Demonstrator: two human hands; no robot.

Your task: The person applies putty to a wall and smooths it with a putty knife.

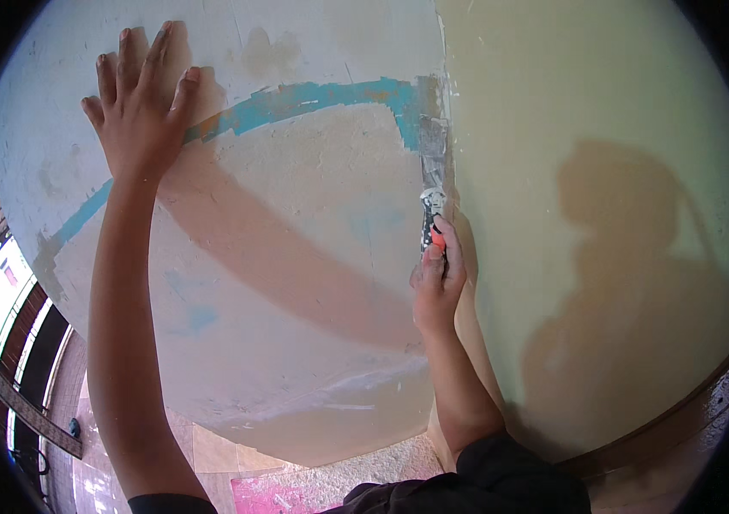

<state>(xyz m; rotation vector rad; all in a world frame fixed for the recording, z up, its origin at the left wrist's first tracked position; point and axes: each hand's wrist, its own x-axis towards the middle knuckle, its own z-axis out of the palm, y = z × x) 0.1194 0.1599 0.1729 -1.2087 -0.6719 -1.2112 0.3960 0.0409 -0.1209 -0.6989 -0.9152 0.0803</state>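
Note:
Fingers spread, my left hand (pixel 146 120) lies flat against the pale plastered wall (pixel 296 231), just above a blue-green strip (pixel 321 98) of exposed paint. My right hand (pixel 441 287) is closed around the black and orange handle of a scraper (pixel 433 206). The tool points upward along the inside corner, and white filler smears the top of its handle. Its grey blade rests at the wall by the right end of the strip. Part of the handle is hidden inside my fingers.
A yellow-green wall (pixel 604 111) meets the plastered one at the corner, with my shadow on it. Dark skirting (pixel 664 437) runs along its foot. A pink sheet (pixel 270 493) lies on the tiled floor (pixel 214 450). At left is a bright opening with railings (pixel 17 394).

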